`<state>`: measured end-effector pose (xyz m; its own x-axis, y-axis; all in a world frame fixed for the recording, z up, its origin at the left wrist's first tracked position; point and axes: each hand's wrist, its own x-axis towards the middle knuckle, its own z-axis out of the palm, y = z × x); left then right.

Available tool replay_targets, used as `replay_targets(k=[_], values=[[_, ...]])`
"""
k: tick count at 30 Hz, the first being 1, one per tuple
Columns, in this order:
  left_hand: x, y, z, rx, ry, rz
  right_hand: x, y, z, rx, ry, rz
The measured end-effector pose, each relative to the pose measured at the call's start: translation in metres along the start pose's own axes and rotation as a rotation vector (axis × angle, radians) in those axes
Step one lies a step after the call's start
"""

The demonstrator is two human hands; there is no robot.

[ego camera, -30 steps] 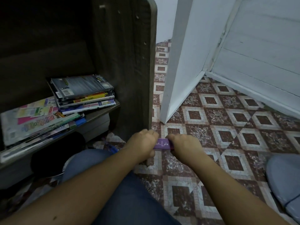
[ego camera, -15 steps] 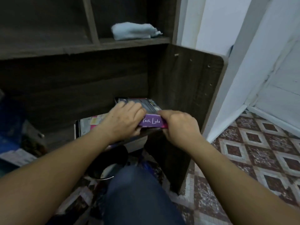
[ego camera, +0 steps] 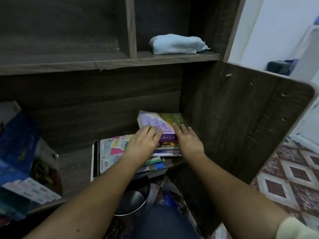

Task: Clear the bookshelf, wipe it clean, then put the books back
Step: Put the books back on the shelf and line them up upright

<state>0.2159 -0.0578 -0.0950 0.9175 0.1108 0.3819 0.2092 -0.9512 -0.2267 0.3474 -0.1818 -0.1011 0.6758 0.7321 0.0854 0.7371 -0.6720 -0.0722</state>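
Purple-and-green book [ego camera: 162, 121] lying flat, cover up, atop a small stack of books [ego camera: 168, 150] at the right end of the lower shelf [ego camera: 76, 163], close against the bookshelf's right side panel [ego camera: 241, 126]. Left hand [ego camera: 143, 142] resting on the near left part of the cover, fingers straight and spread, pressing rather than grasping. Right hand [ego camera: 188, 140] alongside on the near right part, fingers likewise straight and laid flat, curled round nothing. Purple spine with white lettering showing between the two hands.

Just left of the stack, colourful magazines [ego camera: 110, 152] lying flat and reaching the shelf's front edge. At the shelf's far left end, blurred blue and white boxes [ego camera: 17, 152].

On the upper shelf [ego camera: 103, 63], in its right compartment, a folded pale blue cloth [ego camera: 176, 44] near the front edge.

Below the lower shelf, a dark round metal container [ego camera: 133, 200] on the floor. At lower centre, a knee in blue denim [ego camera: 164, 221]. Right of the side panel, maroon-and-white patterned floor tiles [ego camera: 293, 178].
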Motion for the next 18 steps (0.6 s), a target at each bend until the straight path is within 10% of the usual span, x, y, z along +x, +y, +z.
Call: replay_targets(k=[7,18], values=[[0.016,-0.009,0.006,-0.473,-0.103,-0.222,0.015,-0.014,-0.013,-0.024,-0.199,0.213],[-0.122,-0.062,-0.022,-0.256,-0.367,-0.581,-0.037,-0.126,-0.022,0.09,-0.006,-0.017]])
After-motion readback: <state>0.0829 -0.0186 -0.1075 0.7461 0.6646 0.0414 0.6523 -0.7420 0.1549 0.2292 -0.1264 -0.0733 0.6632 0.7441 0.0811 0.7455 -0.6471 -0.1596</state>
